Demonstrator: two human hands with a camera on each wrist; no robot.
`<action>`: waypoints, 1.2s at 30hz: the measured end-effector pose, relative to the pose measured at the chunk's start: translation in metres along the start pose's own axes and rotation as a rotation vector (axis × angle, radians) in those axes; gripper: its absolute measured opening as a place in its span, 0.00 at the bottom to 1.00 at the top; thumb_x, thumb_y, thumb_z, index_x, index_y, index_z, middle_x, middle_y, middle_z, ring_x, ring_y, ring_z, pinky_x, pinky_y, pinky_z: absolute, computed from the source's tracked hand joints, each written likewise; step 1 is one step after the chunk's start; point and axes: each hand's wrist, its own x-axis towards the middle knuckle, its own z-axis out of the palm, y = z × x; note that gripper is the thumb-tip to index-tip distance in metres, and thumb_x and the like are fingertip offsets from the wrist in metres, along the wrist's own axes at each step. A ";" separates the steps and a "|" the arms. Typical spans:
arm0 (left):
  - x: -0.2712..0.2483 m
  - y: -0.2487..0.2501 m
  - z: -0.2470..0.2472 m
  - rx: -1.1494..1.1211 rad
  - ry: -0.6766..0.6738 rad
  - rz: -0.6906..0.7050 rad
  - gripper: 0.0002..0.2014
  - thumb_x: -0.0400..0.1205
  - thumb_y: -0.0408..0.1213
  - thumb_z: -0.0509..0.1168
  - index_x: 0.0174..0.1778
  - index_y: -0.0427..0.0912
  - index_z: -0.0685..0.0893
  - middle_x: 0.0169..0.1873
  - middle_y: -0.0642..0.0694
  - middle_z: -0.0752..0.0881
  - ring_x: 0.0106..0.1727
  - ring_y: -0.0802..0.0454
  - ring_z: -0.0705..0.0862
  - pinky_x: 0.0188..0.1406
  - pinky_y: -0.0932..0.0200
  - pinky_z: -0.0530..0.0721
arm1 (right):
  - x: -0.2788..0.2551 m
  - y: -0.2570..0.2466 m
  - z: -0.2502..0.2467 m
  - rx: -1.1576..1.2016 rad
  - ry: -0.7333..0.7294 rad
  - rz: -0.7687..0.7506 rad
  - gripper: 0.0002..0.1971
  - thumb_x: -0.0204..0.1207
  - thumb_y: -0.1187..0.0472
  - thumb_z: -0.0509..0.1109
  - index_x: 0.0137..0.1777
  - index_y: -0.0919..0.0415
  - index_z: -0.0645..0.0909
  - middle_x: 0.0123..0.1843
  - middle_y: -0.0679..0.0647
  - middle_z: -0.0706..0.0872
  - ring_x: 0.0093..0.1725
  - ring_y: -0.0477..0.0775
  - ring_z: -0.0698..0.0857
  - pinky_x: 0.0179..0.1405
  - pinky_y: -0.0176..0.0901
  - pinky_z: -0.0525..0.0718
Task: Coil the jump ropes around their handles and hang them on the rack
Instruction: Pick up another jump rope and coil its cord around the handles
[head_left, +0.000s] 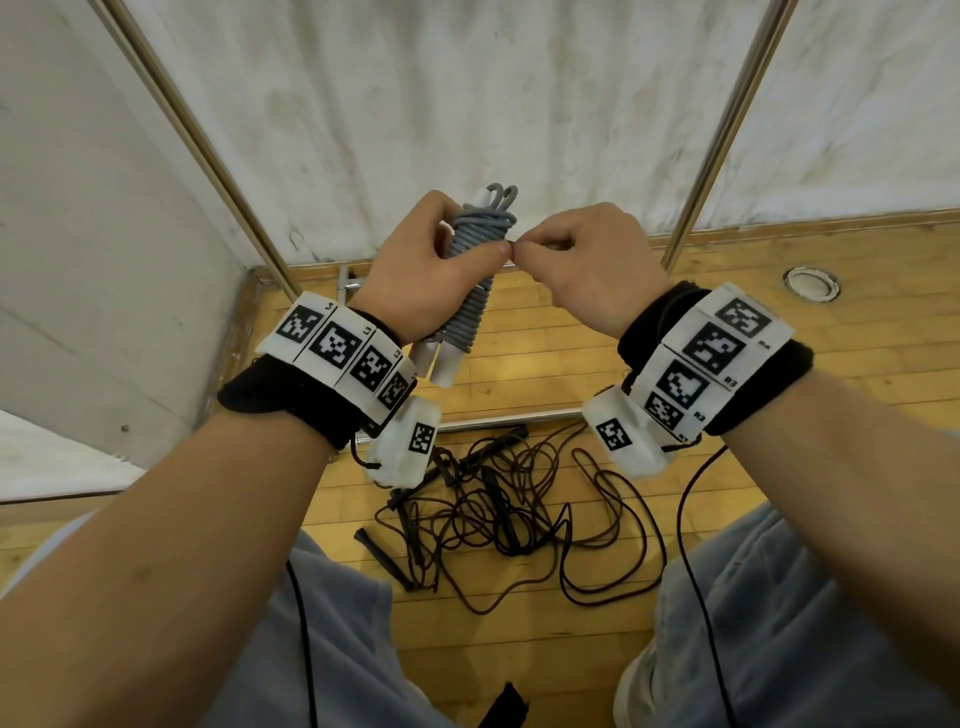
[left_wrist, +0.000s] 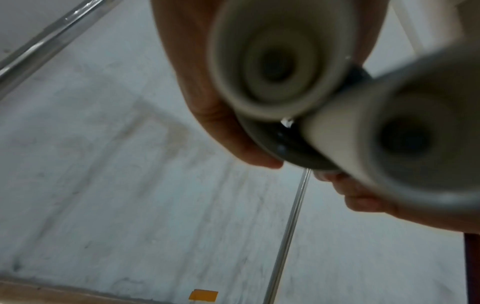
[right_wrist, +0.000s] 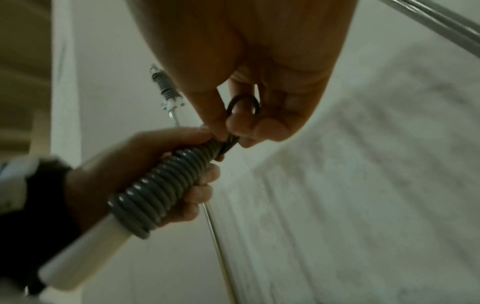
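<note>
1. Grey jump rope (head_left: 475, 270), coiled tight round its white handles (head_left: 439, 364), sits mid-air between our hands, in front of the rack poles (head_left: 205, 150).
2. Left hand (head_left: 415, 270): fingers curled round the coil, thumb pressing the wraps near the top.
3. Handling, our guess: plastic cord is springy & slick, so the wraps will loosen if let go; light overall. Best hold is the coil's middle w/ thumb on the last wrap.
4. Looks: neat grey turns, two hooked ends poking out the top, handle butts bare below.
5. Right hand (head_left: 582, 265): thumb & forefinger pinch a small loop of cord (right_wrist: 242, 107) at the coil's side, prob. tucking it.
6. Floor below: black ropes (head_left: 514, 514) lie tangled, not yet coiled.
</note>
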 end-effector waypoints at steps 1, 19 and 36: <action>0.001 0.000 0.001 -0.012 0.002 -0.016 0.13 0.77 0.43 0.72 0.49 0.44 0.76 0.40 0.43 0.85 0.39 0.51 0.84 0.43 0.51 0.84 | 0.000 0.000 -0.001 -0.029 0.018 -0.022 0.16 0.77 0.54 0.67 0.40 0.67 0.87 0.31 0.56 0.86 0.30 0.53 0.83 0.35 0.43 0.83; -0.004 0.010 0.011 -0.234 -0.192 -0.207 0.03 0.86 0.36 0.57 0.53 0.48 0.70 0.39 0.42 0.83 0.31 0.51 0.86 0.35 0.51 0.87 | -0.002 0.006 0.007 0.205 0.069 0.028 0.12 0.80 0.62 0.63 0.41 0.61 0.87 0.34 0.51 0.88 0.34 0.47 0.89 0.45 0.52 0.89; -0.008 0.010 0.011 -0.127 -0.059 -0.179 0.07 0.88 0.43 0.55 0.54 0.43 0.66 0.38 0.43 0.80 0.26 0.49 0.83 0.30 0.48 0.86 | -0.009 0.000 0.016 0.016 0.035 -0.120 0.13 0.81 0.64 0.61 0.44 0.66 0.87 0.38 0.57 0.89 0.39 0.53 0.87 0.46 0.52 0.84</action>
